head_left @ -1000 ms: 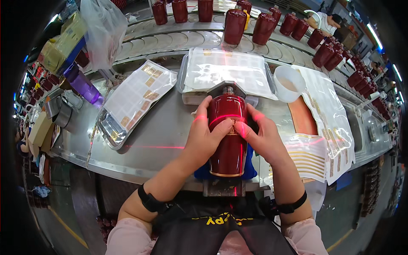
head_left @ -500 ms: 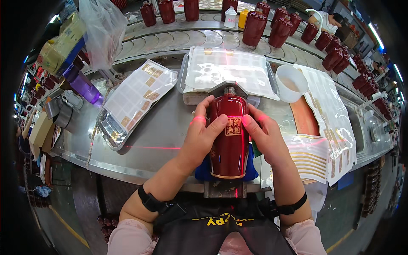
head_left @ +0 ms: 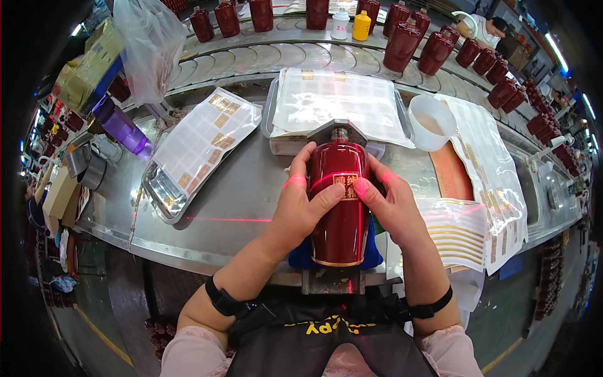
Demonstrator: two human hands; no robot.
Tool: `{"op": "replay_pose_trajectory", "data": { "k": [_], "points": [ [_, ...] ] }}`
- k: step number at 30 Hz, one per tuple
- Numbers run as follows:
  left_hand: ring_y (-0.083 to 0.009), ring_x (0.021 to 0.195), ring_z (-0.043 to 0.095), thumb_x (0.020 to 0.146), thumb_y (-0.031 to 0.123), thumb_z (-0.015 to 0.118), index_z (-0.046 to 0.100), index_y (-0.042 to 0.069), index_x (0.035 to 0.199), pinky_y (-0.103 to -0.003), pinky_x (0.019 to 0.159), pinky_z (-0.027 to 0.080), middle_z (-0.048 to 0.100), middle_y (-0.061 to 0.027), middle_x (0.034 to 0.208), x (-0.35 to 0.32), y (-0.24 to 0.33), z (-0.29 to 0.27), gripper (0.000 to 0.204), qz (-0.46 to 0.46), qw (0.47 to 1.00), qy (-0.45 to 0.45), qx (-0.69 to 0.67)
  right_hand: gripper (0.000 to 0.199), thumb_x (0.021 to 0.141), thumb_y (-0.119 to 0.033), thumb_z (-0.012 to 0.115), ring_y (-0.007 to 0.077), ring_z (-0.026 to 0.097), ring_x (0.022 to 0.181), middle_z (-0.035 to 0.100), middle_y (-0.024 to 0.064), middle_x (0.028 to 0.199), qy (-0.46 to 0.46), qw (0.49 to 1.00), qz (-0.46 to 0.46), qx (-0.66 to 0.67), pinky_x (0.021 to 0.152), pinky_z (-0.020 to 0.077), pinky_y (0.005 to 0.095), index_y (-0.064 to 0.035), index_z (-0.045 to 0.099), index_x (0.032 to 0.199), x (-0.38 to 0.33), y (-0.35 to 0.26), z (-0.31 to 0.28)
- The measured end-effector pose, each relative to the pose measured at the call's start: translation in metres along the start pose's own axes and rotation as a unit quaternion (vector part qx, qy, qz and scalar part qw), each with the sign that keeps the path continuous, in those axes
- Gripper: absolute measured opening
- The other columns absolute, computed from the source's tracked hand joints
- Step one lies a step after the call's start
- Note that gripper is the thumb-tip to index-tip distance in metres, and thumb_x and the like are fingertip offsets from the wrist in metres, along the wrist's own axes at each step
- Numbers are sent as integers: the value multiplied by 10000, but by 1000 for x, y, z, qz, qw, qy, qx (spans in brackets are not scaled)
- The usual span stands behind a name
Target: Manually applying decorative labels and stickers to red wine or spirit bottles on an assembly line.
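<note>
A glossy dark red bottle [head_left: 340, 235] lies tilted in front of me, its neck against a grey metal holder [head_left: 352, 128] and its lower part over a blue cloth pad [head_left: 377, 254]. My left hand [head_left: 308, 198] wraps the bottle's left side, its thumb on the lower left of a small gold label [head_left: 345, 179]. From the right side my right hand [head_left: 389, 198] grips the bottle, thumb pressed on the label's right edge. Both thumbs partly cover the label. Red laser lines cross the bottle and my hands.
Sticker sheets lie on a left tray [head_left: 166, 188], a middle tray [head_left: 269, 119] and at right [head_left: 496, 169]. A white tub [head_left: 432, 122] stands behind my right hand. Beyond, a curved conveyor [head_left: 245, 66] carries red bottles. A purple bottle [head_left: 122, 129] leans left. A person [head_left: 480, 31] is at far right.
Both thumbs have shifted on the label, the left one now further onto it. On the conveyor, the nearer red bottles have moved right and the farther ones left.
</note>
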State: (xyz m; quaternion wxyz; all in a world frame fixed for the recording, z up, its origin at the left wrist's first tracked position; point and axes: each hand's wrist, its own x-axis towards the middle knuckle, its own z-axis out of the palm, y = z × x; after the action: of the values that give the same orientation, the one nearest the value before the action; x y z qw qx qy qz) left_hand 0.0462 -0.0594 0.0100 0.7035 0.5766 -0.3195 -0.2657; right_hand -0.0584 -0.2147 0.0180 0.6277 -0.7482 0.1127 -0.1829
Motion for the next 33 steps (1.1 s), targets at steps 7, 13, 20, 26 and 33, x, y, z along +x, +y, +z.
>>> {"op": "replay_pose_trajectory", "data": {
  "k": [7, 13, 20, 26, 33],
  "points": [
    [-185, 1232, 458, 890, 287, 679, 165, -26, 1483, -311, 1043, 382, 421, -148, 1364, 0, 0, 1, 845, -11, 1000, 6, -4, 724, 915, -369, 653, 221, 576, 1148, 612, 233, 1223, -7, 1000, -3, 2, 980, 436, 313, 131, 400, 1375, 0, 0, -1],
    [-182, 1241, 444, 890, 289, 678, 160, -24, 1486, -308, 1046, 377, 410, -139, 1377, -1, -2, 1, 850, -7, 1000, 9, -5, 698, 923, -357, 642, 220, 577, 1148, 619, 227, 1214, -23, 1000, 5, 20, 975, 438, 312, 121, 408, 1375, -1, -4, -1],
    [-180, 1251, 438, 911, 278, 654, 152, -17, 1491, -307, 1060, 365, 399, -140, 1389, -2, -4, 2, 822, -3, 1000, 5, -23, 659, 931, -356, 635, 208, 578, 1131, 625, 204, 1209, -17, 1000, 11, 24, 968, 440, 310, 99, 434, 1363, -2, -8, -2],
    [-201, 1273, 425, 933, 297, 631, 171, -72, 1470, -319, 1071, 344, 414, -179, 1397, -4, 0, 7, 798, 3, 997, 14, -79, 631, 941, -351, 624, 215, 581, 1126, 626, 192, 1211, -11, 999, 4, 29, 966, 442, 314, 86, 444, 1360, -1, 0, -1],
    [-181, 1262, 426, 979, 275, 567, 169, -54, 1475, -304, 1067, 344, 415, -156, 1397, -3, 0, 6, 716, -5, 991, 15, -133, 635, 948, -377, 607, 210, 587, 1099, 635, 195, 1186, -22, 1000, 2, 4, 948, 453, 315, 89, 452, 1351, 1, -7, -6]
  ]
}}
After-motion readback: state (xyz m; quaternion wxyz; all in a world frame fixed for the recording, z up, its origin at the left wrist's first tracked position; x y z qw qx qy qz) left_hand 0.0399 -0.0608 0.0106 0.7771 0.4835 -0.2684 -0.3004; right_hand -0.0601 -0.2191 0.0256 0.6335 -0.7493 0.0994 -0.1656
